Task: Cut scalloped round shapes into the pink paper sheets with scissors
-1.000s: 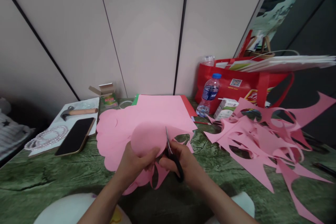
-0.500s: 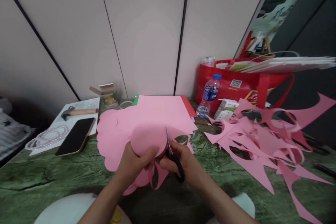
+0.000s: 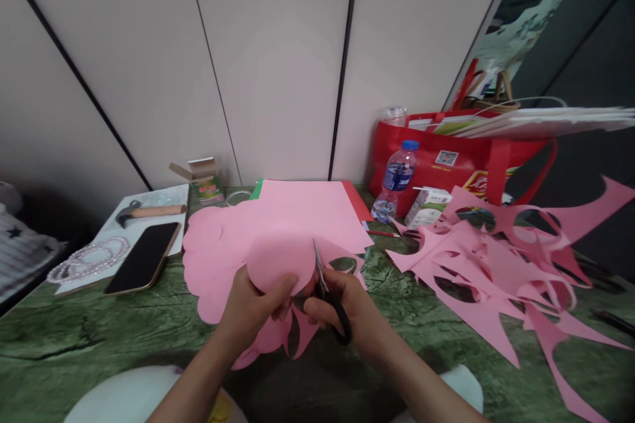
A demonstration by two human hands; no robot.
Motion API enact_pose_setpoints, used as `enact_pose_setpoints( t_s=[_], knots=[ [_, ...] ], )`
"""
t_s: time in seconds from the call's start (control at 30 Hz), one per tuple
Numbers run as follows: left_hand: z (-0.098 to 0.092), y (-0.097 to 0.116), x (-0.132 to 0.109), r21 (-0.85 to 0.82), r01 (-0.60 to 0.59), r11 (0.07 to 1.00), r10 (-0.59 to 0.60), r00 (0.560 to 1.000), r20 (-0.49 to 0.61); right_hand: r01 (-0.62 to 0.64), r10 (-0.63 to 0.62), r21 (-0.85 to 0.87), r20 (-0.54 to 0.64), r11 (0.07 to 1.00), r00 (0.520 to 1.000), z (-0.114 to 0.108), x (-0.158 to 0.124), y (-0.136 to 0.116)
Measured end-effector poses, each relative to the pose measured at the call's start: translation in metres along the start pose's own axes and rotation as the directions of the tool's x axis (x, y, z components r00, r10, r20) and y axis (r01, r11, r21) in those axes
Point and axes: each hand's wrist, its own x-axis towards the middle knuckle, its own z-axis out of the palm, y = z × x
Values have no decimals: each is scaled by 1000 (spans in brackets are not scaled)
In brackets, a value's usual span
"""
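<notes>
Between the thumb and fingers of my left hand (image 3: 260,307) is a sheet of pink paper (image 3: 280,254) with a rounded outline. My right hand (image 3: 344,307) is closed round the black handles of a pair of scissors (image 3: 335,307). Their narrow metal blades point away from me, at the right edge of the rounded paper. Under and behind my hands lie several pink paper circles (image 3: 211,277), overlapping one another. A stack of pink sheets (image 3: 312,201) sits behind, with green and red paper showing at its sides.
Pink paper offcuts (image 3: 481,264) are heaped on the right. Behind them stand a water bottle (image 3: 395,178), a small carton (image 3: 427,207) and a red bag (image 3: 446,175). At left are a phone (image 3: 143,258), a hammer (image 3: 153,210), bead strands (image 3: 92,259) and an opened box (image 3: 206,185).
The scissor handles and my right thumb have shifted very slightly. My left hand and the paper look almost the same as before.
</notes>
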Motion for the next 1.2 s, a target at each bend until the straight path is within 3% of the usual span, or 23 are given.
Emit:
enact_pose_setpoints(
  t_s=[0.63,0.93,1.2],
  knots=[
    [2,4,1,-154,-35,987,44,998,50,48,-47,-4,47,999,998,2,-2,-3],
    [3,10,-1,118,65,991,-65,998,-8,-12,12,5,26,1000,1000,3,-1,-6],
    [3,11,-2,150,115,982,-119,993,17,0,0,25,-8,1000,1000,3,-1,-10]
  ],
)
